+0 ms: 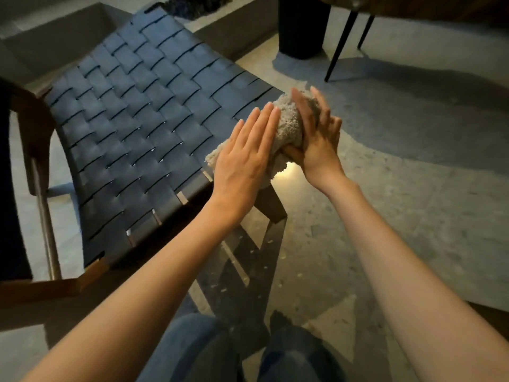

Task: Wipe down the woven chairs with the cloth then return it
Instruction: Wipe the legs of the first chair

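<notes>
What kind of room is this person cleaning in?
Probably a lounge or lobby-like seating area: a wood-framed chair with a dark woven strap seat, a polished speckled stone floor, and a black cylindrical pedestal base beside thin black furniture legs.

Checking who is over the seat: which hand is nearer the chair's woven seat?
Left. The left hand lies flat on the cloth at the woven seat front corner; the right hand holds the cloth just off that corner, over the floor.

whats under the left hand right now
The beige cloth lies under the flat left hand, at the front corner of the woven chair seat. The right hand holds its other side. The seat edge beneath the cloth is covered.
</notes>
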A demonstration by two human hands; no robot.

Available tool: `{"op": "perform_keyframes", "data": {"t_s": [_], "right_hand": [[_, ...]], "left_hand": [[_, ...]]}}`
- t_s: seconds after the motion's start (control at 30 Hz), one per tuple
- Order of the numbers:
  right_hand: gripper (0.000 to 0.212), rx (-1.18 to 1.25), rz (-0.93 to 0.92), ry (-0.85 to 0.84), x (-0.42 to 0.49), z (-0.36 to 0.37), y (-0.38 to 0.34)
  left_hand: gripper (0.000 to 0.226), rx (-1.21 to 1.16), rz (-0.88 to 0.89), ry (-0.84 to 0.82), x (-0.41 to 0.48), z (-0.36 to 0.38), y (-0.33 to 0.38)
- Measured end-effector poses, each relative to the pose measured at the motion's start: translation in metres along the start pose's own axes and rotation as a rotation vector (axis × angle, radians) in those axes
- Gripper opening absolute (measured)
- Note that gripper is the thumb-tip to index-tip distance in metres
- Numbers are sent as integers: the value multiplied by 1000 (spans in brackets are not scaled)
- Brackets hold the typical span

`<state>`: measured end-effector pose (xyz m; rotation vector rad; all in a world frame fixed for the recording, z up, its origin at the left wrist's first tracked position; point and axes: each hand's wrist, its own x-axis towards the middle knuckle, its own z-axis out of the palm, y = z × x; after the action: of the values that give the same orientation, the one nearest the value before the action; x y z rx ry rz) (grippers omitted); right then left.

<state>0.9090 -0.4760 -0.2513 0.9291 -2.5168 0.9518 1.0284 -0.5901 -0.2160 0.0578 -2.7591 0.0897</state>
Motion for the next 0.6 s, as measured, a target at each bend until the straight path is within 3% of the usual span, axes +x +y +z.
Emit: {"op": "perform_keyframes", "data": {"t_s": [0.2, 0.37, 0.5, 0.6], "right_hand": [[74, 234, 26, 86, -34, 8, -9], [75, 377, 152, -134, -80, 10, -6], [35, 225, 200, -241, -89, 16, -1], [27, 217, 151, -125, -89, 23, -6]], "left_hand": [[56, -101, 77, 67, -18, -7, 8], [59, -41, 155, 95, -55, 0, 9], [56, -100, 111, 40, -99, 24, 14], [53, -138, 9, 38, -114, 43, 17]]}}
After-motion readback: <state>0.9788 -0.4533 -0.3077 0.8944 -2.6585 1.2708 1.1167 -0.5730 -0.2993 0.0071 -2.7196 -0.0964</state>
